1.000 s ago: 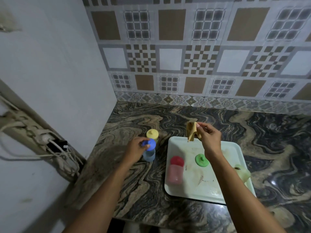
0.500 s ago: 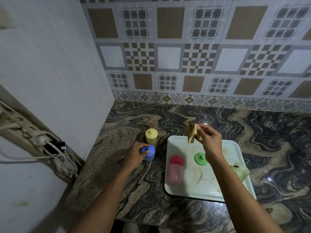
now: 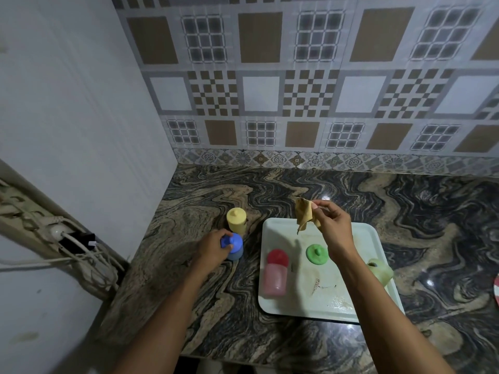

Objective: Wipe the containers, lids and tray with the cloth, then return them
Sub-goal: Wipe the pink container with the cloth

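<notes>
So, the stuff that could go sideways from here.

The blue container is stood on the counter, left of the tray, and it's held from above: the left hand is curled over its lid, so that grip is closed round the top only. If it gets lifted or twisted like that, the lid could probably be popped off and the body dropped. The yellow container is parked just behind it, close enough to be knocked by a careless pull.

The cloth is pinched between thumb and fingertips of the right hand and dangled over the far edge of the tray. Only a small bit is caught in that grip, so it could be let slip, and not much wiping pressure would be managed until it's bunched up properly.

On the tray, 1 red-lidded container is stood upright, 1 green lid is lying loose, and a green container is tipped on its side right at the rim, partly hidden under the right forearm. That one looks likely to be nudged off onto the counter.

The brown smears on the tray could be spread around if it's wiped with everything left on it.
</notes>
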